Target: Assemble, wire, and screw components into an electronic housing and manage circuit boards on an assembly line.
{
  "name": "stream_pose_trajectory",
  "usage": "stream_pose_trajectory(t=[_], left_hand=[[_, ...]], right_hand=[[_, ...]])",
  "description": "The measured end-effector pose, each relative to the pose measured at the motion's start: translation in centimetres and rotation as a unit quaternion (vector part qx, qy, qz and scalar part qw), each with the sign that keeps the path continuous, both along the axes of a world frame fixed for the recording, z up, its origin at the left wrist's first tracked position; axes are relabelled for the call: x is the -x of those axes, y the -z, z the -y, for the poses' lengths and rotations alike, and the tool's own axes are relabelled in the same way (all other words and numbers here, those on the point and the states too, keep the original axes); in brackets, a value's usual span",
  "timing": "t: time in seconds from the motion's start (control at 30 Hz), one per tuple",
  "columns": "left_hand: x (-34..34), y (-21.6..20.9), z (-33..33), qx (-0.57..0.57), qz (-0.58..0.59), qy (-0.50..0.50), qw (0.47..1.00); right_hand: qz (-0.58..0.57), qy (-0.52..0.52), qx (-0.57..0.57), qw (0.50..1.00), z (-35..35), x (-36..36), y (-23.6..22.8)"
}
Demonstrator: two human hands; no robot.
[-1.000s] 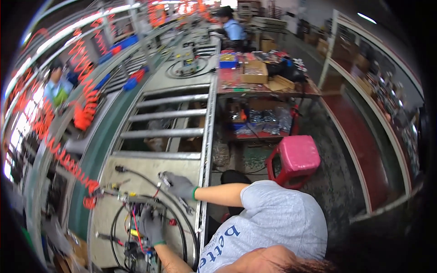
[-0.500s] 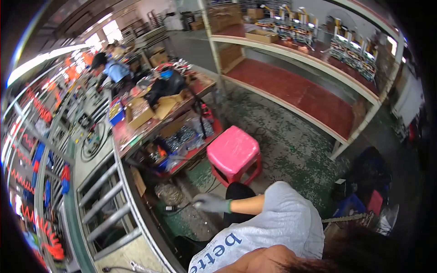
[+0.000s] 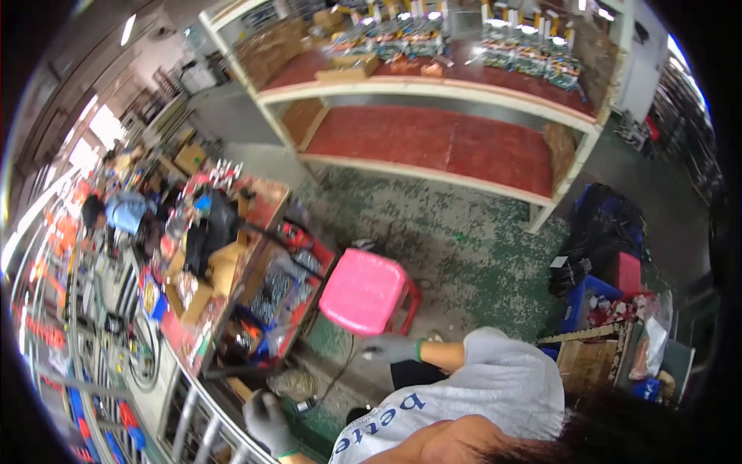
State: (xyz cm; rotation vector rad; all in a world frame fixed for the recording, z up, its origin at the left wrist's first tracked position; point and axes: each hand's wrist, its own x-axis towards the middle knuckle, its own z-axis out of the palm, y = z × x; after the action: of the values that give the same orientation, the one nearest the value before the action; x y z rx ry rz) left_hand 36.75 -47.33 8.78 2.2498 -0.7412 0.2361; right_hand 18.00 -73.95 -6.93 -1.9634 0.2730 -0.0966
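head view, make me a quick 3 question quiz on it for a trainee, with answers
1. Multiple choice: what colour is the plastic stool?
a) blue
b) pink
c) white

2. True or false: the person's right hand is nearer the stool than the left hand is.

3. Short answer: what colour are the gloves on both hands, leaving out the cuffs?

Key: 1 b; 2 true; 3 grey.
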Motion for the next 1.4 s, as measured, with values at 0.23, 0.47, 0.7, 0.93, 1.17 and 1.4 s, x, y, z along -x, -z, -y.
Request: stream_pose_trajectory(t=[0.23,0.47,0.7,0.93,1.17,1.4], left_hand=[[7.4,-4.8,22.8,-0.324,-0.094,0.42,0.842],[10.6,-7.3,35.4,-0.209,-0.062,0.564,0.797],[6.7,-11.4,48.4,-0.118,-0.198,0.53,0.816],[4.2,-11.0,70.3,-0.02,-0.173,0.522,0.835],[-5.3,-12.9,87.1,0.06,0.076,0.388,0.916],[-10.2,-13.2,96.0,-0.248,0.106,0.342,0.9]], right_hand=[[-0.17,0.307,0.053,0.935,9.9,19.2,-5.3],[-0.208,0.609,0.098,0.759,19.2,31.2,-14.7],[0.02,0.676,-0.048,0.735,26.7,28.3,-13.3],[0.091,0.608,0.027,0.788,40.4,21.7,-18.7],[0.124,0.49,0.258,0.823,59.3,10.6,-25.7],[0.007,0.44,0.357,0.824,68.9,7.3,-29.1]])
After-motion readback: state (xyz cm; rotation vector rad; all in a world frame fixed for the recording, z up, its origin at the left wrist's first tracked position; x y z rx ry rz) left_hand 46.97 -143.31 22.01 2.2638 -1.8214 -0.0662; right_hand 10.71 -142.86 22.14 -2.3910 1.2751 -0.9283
